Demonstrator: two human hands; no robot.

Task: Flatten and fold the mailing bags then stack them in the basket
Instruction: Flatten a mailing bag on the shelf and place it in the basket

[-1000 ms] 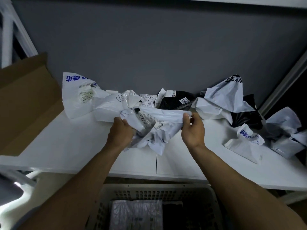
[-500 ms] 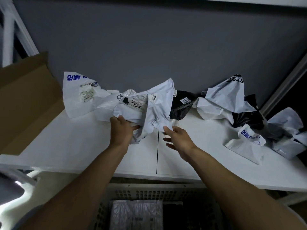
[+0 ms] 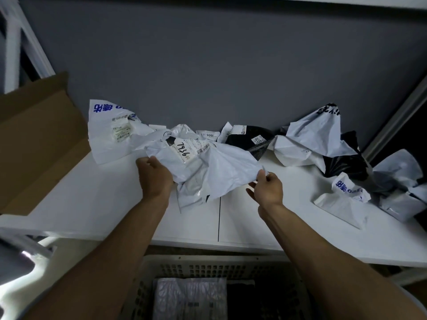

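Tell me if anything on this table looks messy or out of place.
Yes: crumpled mailing bags lie scattered along the back of the table, none flattened. The white bag held by the left hand and right hand is heavily creased too.

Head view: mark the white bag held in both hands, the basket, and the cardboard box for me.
white bag [image 3: 221, 167]: head view, on its smooth panel right of the label.
basket [image 3: 208, 269]: head view, on its perforated far wall.
cardboard box [image 3: 39, 139]: head view, on its brown inner face.
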